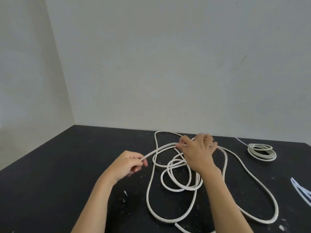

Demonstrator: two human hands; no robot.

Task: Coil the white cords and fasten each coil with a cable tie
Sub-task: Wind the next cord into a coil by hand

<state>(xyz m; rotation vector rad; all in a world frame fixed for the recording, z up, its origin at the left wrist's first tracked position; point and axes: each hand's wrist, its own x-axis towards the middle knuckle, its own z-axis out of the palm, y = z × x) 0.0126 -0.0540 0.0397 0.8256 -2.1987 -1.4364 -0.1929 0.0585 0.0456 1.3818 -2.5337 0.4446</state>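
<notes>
Pinches one free end of the loose cord [157, 150] in the left hand [129, 163], grip pressed together on the very tip, thumb against forefinger. Holds that tip just above the counter [67, 165], left of the tangle, probably as the fixed start for a first loop.

Reaches with the right hand [198, 153] further along the same cord, toward the far middle of the counter. Looks curled round the strand there, grip closed on it, though blur softens the fingertips. Stretches a short raised span between the two hands, likely to draw slack out of the heap.

Leaves the rest of the cord sprawled on the counter: small overlapping rings in the middle under the right wrist, wide loops running near and right, and the other end [178, 227] lying at the near edge. Needs untangling before neat turns can form, judging by the crossings.

Shows one finished coil [261, 152] at the far right, bound with a cable tie [241, 141] whose tail points far-left. Sets it well apart from the work, out of the way.

Stores spare ties [301, 190] at the right edge, within reach of the right hand.
</notes>
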